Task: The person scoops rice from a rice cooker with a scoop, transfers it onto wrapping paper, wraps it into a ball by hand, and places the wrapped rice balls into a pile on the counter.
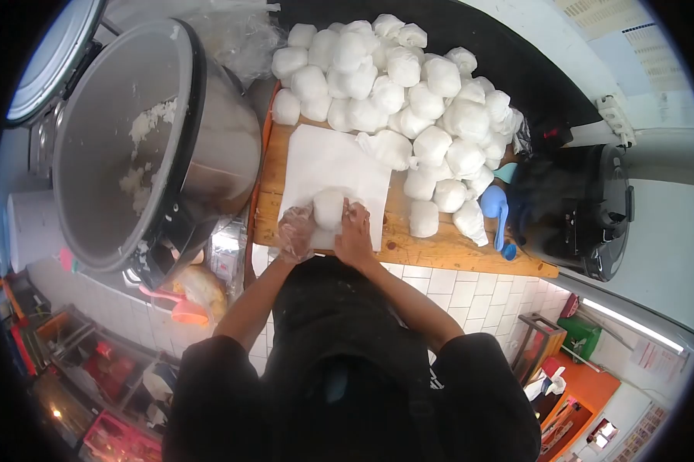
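Note:
A white rounded bundle (328, 209), which looks like a packed portion of rice, rests near the front of a white paper sheet (316, 158). On its left side my left hand (295, 233), in a clear plastic glove, is curled against it. Bare, my right hand (355, 233) presses in from the right with its fingertips along the bundle's side. The two hands hold it between them. Behind the paper, many similar white wrapped bundles (403, 66) are heaped on the wooden table (397, 245).
At left stands a large steel pot (227, 138) with clumps of rice (153, 122) on its inner wall. Clear plastic bags (239, 38) lie behind it. A blue scoop (495, 206) is at the table's right end, beside a black lidded cooker (574, 212). Below left is an orange-pink scoop (189, 312).

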A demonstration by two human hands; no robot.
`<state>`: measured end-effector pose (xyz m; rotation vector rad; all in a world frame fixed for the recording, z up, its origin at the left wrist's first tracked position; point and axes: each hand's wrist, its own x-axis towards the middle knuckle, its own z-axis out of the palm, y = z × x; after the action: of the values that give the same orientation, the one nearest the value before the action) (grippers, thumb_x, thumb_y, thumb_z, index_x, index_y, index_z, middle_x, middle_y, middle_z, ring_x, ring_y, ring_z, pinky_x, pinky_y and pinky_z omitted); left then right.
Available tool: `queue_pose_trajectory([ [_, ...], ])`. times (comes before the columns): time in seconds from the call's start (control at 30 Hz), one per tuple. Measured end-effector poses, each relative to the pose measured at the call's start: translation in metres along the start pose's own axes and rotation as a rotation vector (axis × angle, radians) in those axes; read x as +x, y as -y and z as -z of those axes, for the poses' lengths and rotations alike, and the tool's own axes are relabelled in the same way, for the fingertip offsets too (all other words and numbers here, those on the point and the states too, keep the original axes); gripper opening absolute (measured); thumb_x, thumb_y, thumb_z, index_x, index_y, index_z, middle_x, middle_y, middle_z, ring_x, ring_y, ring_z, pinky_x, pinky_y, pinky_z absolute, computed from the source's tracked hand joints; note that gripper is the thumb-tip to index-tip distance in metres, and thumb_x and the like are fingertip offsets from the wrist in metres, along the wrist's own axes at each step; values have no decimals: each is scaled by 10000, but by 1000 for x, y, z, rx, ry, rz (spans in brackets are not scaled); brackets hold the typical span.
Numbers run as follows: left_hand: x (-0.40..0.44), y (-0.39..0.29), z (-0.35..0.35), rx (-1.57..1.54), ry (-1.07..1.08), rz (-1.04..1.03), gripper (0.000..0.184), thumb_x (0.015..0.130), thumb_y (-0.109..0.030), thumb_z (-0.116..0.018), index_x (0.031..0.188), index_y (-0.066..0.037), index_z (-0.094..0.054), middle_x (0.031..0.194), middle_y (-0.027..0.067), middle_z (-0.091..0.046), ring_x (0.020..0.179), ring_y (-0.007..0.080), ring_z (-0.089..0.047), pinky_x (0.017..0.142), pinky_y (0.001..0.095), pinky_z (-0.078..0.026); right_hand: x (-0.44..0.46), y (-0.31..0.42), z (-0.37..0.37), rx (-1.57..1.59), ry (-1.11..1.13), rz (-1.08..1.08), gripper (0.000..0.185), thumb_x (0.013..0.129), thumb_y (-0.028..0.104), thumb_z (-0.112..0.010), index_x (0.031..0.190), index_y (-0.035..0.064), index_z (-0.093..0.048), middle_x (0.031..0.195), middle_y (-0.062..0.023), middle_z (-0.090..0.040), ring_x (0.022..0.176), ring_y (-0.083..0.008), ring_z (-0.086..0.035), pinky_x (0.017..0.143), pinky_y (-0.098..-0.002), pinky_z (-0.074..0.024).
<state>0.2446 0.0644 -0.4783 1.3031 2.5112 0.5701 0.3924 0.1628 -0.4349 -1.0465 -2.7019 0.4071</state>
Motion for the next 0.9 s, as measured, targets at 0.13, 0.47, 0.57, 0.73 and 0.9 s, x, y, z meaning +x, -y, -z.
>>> queue_pose_trajectory([
  [0.13,16,-34,14,109,-127,-117,258,939,-278,-609,1127,-125,-696,793,97,-686,729,302,-682,633,410,-528,35,14,42,997,71,-579,557,855,350,-771,1233,-37,-638,1128,-114,-658,961,-221,-632,881,-331,-508],
  [0.47,54,-152,81,-548,455,96,476,867,-492,-660,1076,-65,-697,814,147,-709,781,304,-698,715,412,-528,5,-19,40,1214,-143,-705,376,776,95,-727,1133,-4,-665,984,-109,-698,1007,-240,-634,876,-370,-499],
  [0.57,60,-144,54,-537,397,144,558,808,-507,-715,1086,-24,-685,970,189,-712,874,307,-690,797,400,-528,-1,-22,54,689,-133,-233,517,759,129,-757,1235,1,-604,1210,-182,-616,1226,-315,-501,1021,-440,-408],
  [0.73,75,-160,97,-461,552,-157,578,788,-478,-780,1143,-34,-676,1155,190,-686,1048,287,-668,901,383,-517,6,-49,51,900,-136,-188,720,770,185,-765,1404,43,-452,1480,-269,-326,1373,-421,-292,1109,-517,-302],
  [0.9,173,-192,108,-717,64,-209,372,929,-306,-671,1217,-69,-674,1219,111,-683,1131,283,-637,989,355,-479,-10,-124,121,526,-245,-258,609,760,62,-724,1325,24,-497,1388,-228,-430,1349,-399,-381,1049,-468,-383],
])
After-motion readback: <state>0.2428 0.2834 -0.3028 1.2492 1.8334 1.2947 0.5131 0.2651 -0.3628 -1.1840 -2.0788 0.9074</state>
